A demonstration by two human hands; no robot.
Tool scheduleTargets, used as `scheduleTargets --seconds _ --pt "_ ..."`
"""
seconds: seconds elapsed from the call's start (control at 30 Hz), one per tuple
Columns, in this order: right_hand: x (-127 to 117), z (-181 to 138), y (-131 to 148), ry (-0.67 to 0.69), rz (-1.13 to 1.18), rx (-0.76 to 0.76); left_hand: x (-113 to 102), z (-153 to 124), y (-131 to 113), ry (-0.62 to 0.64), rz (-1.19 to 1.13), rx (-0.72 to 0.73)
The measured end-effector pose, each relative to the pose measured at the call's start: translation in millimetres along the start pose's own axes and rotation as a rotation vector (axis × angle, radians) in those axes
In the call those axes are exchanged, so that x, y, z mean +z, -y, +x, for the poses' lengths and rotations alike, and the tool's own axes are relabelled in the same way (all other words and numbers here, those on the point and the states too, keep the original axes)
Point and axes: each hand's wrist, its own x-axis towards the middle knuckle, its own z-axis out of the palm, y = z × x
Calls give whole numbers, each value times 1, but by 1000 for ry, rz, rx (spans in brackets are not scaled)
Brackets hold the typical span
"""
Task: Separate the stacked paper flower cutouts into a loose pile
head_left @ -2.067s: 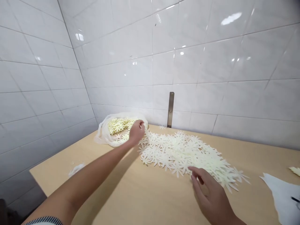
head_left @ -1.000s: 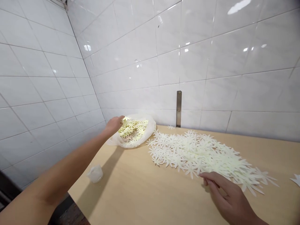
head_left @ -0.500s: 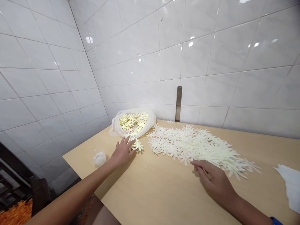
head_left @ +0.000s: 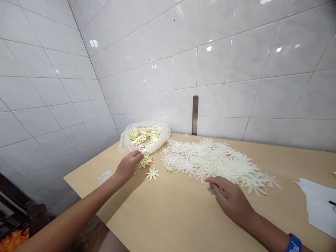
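My left hand [head_left: 130, 165] is closed in a pinch at the front of a translucent plastic bag [head_left: 123, 142]. Its fingertips meet at a pale yellow flower cut-out [head_left: 146, 153], with others [head_left: 146, 161] just below. One single eight-petalled flower [head_left: 152, 174] lies flat on the table, right of that hand. Beside a wide heap of whitish flower cut-outs [head_left: 210, 157], my right hand [head_left: 229, 197] rests with thumb and forefinger pressed together; whatever is between them is hidden. More yellow flowers [head_left: 145, 134] fill the open bag.
Left of my left forearm sits a crumpled clear plastic piece [head_left: 105, 176] on the wooden table [head_left: 168, 213]. White paper [head_left: 316, 204] with a dark thin item on it lies at the right. Tiled walls [head_left: 147, 80] border the back and left; a metal strip [head_left: 194, 115] is fixed behind.
My left hand has gone from spread fingers over the flowers to a pinch, slightly left and up. A single flower now lies apart in front of it. My right hand keeps its pose.
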Motion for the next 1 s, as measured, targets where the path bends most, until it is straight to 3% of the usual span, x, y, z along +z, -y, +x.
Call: scheduleTargets --seconds 0.2,0.3,0.33,0.37,0.57,0.67,0.77,0.87,1.0 --pt "1 0 -3 9 28 11 -39 25 12 -133 -59 -114" --pt "3 0 0 -12 64 63 -45 36 -11 -212 -199 -232" --pt "3 0 2 -28 86 87 -42 39 -26 -237 -464 -401" --pt "4 1 6 -46 117 111 -36 42 -44 -212 -569 -436" --pt "5 9 18 -106 366 293 28 57 -174 117 -1266 -412" --pt "2 12 10 -161 407 370 52 61 -215 235 -1468 -370" --pt "-1 11 3 -190 313 348 67 58 -229 282 -1496 -343" --pt "-2 12 3 -157 212 269 72 49 -227 297 -1467 -327" --pt "0 15 5 -183 144 301 71 43 -223 309 -1432 -329"
